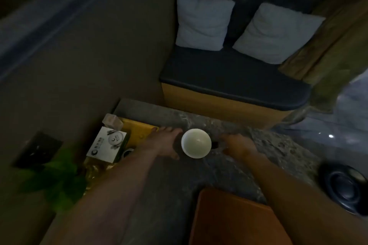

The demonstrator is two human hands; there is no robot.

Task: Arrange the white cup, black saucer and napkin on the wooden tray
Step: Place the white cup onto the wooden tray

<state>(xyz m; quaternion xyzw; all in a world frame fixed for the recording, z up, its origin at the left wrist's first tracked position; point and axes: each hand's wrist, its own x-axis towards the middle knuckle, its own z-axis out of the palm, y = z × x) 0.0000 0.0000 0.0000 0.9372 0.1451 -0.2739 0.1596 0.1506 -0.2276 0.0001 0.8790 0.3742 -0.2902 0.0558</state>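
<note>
The white cup looks like glazed ceramic — smooth, with a small glint inside. The bench has a mottled grey stone-like top, dull rather than polished. The wooden tray is smooth and matt, orange-brown. The white box looks like printed card. Two pale cushions are soft creased cloth on a dark padded seat — the floor is glossy

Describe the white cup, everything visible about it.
The white cup is round and glossy, ceramic by its look, standing upright with its mouth open to the camera and apparently empty. It sits on the dark stone counter, beyond the wooden tray. The left hand flanks it closely; whether they touch is unclear. A dark handle-like part shows at its right.
</note>
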